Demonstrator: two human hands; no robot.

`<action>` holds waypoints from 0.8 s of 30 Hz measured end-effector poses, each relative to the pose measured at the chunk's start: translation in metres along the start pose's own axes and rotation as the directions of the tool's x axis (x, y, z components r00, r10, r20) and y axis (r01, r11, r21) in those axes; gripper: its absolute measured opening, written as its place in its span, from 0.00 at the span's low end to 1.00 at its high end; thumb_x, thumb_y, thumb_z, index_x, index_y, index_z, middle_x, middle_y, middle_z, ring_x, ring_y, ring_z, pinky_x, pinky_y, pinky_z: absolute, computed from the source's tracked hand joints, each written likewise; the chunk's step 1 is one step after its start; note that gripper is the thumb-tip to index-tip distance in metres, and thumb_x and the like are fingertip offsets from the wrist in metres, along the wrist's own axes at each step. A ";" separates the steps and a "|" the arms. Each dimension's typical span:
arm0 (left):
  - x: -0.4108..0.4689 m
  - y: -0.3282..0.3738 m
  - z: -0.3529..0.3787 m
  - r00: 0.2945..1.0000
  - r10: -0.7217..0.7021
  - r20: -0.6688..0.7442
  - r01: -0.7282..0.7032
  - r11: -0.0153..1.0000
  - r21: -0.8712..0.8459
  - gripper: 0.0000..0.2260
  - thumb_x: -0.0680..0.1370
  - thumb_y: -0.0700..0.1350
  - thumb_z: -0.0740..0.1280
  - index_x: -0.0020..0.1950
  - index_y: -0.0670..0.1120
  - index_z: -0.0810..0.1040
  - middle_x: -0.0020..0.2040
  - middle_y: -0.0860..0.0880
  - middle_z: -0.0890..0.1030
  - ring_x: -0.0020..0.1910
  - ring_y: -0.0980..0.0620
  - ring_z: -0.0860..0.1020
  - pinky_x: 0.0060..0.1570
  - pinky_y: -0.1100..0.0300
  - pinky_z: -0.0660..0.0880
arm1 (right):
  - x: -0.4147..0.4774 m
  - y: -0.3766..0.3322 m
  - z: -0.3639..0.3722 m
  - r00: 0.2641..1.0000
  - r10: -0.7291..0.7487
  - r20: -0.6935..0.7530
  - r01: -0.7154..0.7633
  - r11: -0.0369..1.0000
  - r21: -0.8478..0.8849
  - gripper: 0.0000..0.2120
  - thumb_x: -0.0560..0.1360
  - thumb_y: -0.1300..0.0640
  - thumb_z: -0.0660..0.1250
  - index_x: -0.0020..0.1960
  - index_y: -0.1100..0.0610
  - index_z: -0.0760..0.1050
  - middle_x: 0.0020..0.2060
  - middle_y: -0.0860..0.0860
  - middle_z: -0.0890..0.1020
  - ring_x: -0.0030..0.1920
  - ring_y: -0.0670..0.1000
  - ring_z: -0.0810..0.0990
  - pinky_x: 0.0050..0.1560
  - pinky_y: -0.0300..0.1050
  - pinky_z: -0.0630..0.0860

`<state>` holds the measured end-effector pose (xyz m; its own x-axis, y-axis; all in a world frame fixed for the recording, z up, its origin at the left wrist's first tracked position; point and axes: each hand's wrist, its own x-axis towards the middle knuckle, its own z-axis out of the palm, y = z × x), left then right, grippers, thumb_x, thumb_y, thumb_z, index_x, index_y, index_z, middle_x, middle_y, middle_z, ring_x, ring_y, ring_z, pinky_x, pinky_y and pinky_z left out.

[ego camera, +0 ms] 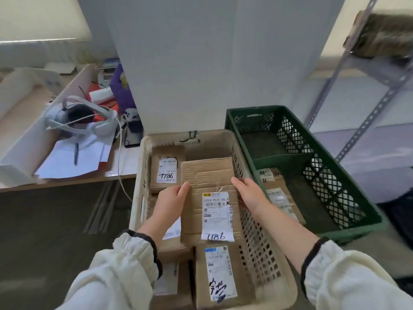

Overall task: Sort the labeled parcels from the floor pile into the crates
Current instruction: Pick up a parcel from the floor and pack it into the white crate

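A flat cardboard parcel (207, 175) with a white label marked T786 lies inside the beige crate (263, 249). My left hand (173, 198) grips its left edge and my right hand (249, 193) grips its right edge. Another T786 parcel (166, 170) rests at the crate's far left. A third parcel (220, 274) with handwritten ink lies at the near end. The green crate (317, 180) stands to the right and holds a labeled parcel (279, 195) in its near compartment.
A desk (67, 182) at the left carries a white headset (78, 119), papers, a pen and a phone. A grey metal shelf frame (357, 90) rises at the right. Dark carpet (55, 231) lies under the desk. A white pillar (212, 63) stands behind the crates.
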<state>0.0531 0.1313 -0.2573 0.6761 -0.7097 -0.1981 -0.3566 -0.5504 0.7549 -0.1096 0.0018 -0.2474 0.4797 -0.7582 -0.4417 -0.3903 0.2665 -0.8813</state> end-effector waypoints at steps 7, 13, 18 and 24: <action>0.090 -0.038 0.038 0.985 -0.153 0.080 0.144 0.984 0.105 0.24 0.81 0.56 0.57 0.39 0.37 0.77 0.37 0.40 0.80 0.39 0.43 0.79 0.41 0.53 0.74 | 0.106 0.024 0.018 0.994 0.108 0.007 -0.107 0.988 -0.111 0.18 0.79 0.45 0.59 0.61 0.57 0.71 0.53 0.51 0.79 0.53 0.52 0.78 0.56 0.50 0.75; 0.117 -0.064 0.068 0.968 -0.232 0.098 0.209 0.957 0.203 0.21 0.80 0.56 0.59 0.39 0.42 0.79 0.34 0.45 0.81 0.37 0.46 0.80 0.41 0.54 0.77 | 0.147 0.066 0.039 0.976 0.216 -0.030 -0.218 0.958 -0.188 0.22 0.80 0.44 0.54 0.66 0.58 0.66 0.60 0.54 0.76 0.59 0.54 0.74 0.58 0.48 0.71; 0.124 -0.081 0.084 0.946 -0.310 0.098 0.255 0.894 0.368 0.19 0.78 0.57 0.61 0.41 0.42 0.78 0.36 0.47 0.80 0.38 0.48 0.78 0.37 0.57 0.72 | 0.165 0.096 0.048 0.949 0.315 -0.015 -0.310 0.921 -0.236 0.25 0.80 0.43 0.53 0.72 0.57 0.61 0.67 0.55 0.71 0.66 0.56 0.70 0.64 0.50 0.68; 0.133 -0.094 0.094 0.940 -0.341 0.024 0.311 0.882 0.353 0.13 0.76 0.55 0.66 0.49 0.46 0.73 0.42 0.50 0.77 0.43 0.49 0.75 0.42 0.57 0.72 | 0.177 0.109 0.054 0.929 0.367 0.041 -0.351 0.912 -0.213 0.27 0.81 0.47 0.55 0.76 0.58 0.55 0.71 0.54 0.66 0.70 0.55 0.66 0.65 0.48 0.65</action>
<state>0.1160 0.0474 -0.4136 0.7414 -0.4899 -0.4587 -0.3319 -0.8617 0.3838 -0.0244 -0.0710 -0.4307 0.3343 -0.5823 -0.7411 -0.6914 0.3828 -0.6127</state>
